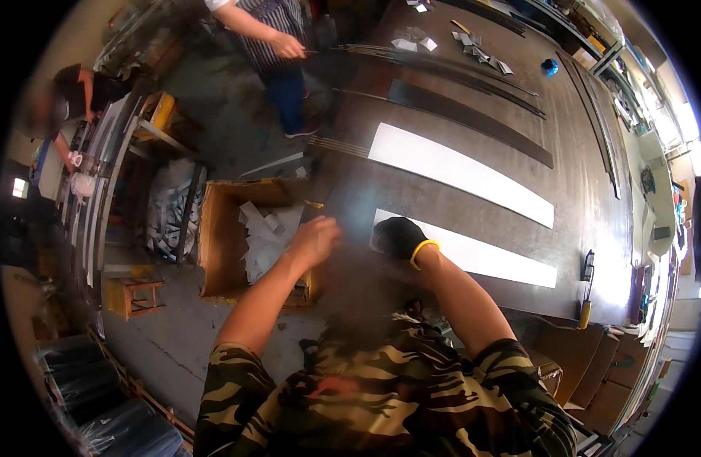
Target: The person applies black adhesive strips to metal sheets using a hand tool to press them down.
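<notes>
Two hands are out in front of the person, over the near edge of a big dark table (pixel 472 190). The right hand (pixel 400 236) wears a black glove with a yellow band at the wrist. It rests on the left end of a long white strip (pixel 480 255) that lies flat on the table, and it looks curled with the fingers close together — I cannot tell if it pinches the strip or only presses on it. The left hand (pixel 314 240) is bare and blurry. It hangs above the table edge, just left of the gloved hand, with its fingers bent in a loose way; I cannot tell if it holds anything.

A second white strip (pixel 461 171) lies farther back on the table, side by side with the first one but apart from it. Behind that lies a long dark strip (pixel 472 118), and small pale bits (pixel 472 46) sit near the far end.

Below the left hand, on the floor beside the table, stands an open cardboard box (pixel 221 244) with white scraps inside. A tool with a yellow handle (pixel 586 293) lies near the right end of the table.

Another person in a striped top (pixel 270 34) stands at the far side — their hands are close to the table's edge. One more person (pixel 68 99) is at the far left, by some shelves.
</notes>
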`<action>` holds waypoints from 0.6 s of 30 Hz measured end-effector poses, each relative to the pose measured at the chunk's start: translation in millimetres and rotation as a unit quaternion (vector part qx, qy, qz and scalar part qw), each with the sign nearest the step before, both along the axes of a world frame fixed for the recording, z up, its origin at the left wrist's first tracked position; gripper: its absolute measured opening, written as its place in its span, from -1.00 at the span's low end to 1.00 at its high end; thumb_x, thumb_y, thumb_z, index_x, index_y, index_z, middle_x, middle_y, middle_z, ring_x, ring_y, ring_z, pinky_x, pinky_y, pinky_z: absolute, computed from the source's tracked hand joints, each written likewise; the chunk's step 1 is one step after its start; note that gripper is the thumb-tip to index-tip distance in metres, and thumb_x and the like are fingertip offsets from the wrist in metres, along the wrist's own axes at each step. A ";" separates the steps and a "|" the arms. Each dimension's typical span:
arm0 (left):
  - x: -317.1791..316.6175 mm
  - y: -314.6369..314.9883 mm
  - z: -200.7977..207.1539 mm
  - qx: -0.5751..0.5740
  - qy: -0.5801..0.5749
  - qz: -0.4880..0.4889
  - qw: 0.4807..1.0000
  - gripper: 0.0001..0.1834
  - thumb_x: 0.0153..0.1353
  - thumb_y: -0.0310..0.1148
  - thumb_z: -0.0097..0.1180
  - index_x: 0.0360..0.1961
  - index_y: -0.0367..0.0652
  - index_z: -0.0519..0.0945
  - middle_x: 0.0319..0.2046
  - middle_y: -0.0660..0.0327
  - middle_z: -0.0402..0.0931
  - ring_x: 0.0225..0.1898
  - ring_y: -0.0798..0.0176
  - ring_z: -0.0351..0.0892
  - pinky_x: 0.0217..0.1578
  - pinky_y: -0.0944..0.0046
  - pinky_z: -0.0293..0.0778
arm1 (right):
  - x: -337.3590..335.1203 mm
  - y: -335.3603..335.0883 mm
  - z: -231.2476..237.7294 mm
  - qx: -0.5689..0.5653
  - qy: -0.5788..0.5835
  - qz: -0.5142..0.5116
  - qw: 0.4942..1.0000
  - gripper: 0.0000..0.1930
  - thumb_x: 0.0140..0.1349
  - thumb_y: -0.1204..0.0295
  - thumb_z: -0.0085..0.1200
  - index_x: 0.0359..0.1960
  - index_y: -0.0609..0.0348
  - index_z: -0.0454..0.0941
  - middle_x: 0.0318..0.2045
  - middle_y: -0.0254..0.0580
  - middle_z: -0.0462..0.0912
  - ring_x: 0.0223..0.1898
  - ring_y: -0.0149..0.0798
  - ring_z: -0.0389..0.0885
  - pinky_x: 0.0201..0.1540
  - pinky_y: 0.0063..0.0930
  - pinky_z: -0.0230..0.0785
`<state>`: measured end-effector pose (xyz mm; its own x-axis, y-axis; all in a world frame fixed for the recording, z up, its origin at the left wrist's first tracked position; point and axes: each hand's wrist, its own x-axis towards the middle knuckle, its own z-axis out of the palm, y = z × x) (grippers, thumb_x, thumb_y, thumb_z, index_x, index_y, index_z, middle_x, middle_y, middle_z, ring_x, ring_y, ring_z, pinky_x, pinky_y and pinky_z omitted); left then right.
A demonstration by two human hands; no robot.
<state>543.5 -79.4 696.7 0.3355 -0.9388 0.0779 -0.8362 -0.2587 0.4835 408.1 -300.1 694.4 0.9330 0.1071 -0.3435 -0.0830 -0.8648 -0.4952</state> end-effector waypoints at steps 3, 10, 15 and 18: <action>0.8 1.9 -0.4 0.002 -0.007 0.005 1.000 -0.92 0.02 -0.46 0.31 -0.46 -0.12 0.63 -0.40 0.25 0.50 -0.22 0.07 0.54 -0.25 0.05 0.51 | -4.6 6.4 2.5 -0.045 -0.044 -0.003 0.998 -0.81 0.11 0.28 0.11 -0.45 0.07 0.72 -0.38 -0.05 0.72 -0.28 -0.01 0.72 -0.15 -0.16 0.55; 5.0 2.5 -11.3 -0.010 -0.011 0.001 1.000 -0.91 0.03 -0.45 0.32 -0.47 -0.12 0.62 -0.40 0.26 0.50 -0.21 0.08 0.55 -0.26 0.05 0.52 | -8.7 25.7 22.3 -0.081 -0.072 -0.056 0.993 -0.83 0.10 0.27 0.12 -0.48 0.03 0.70 -0.38 -0.12 0.72 -0.27 -0.08 0.71 -0.19 -0.18 0.54; 5.4 2.7 -10.4 -0.014 0.006 -0.013 1.000 -0.93 0.11 -0.49 0.13 -0.50 -0.12 0.58 -0.38 0.19 0.50 -0.21 0.01 0.53 -0.25 -0.01 0.55 | -9.1 39.4 9.8 -0.102 -0.088 -0.055 0.989 -0.83 0.01 0.21 0.14 -0.51 -0.01 0.65 -0.44 -0.01 0.69 -0.32 0.07 0.69 -0.25 -0.04 0.50; 5.3 3.1 -8.9 -0.025 0.006 -0.013 1.000 -0.94 0.10 -0.48 0.18 -0.50 -0.12 0.58 -0.39 0.21 0.49 -0.22 0.02 0.54 -0.27 0.01 0.54 | -5.3 47.1 14.5 -0.124 -0.070 -0.115 0.983 -0.80 0.03 0.20 0.14 -0.47 0.05 0.64 -0.46 0.01 0.69 -0.35 0.06 0.69 -0.28 -0.06 0.51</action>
<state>548.9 -76.3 687.8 0.3115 -0.9425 0.1211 -0.8364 -0.2114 0.5058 402.8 -252.9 708.8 0.9626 -0.1839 -0.1989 -0.2373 -0.9266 -0.2918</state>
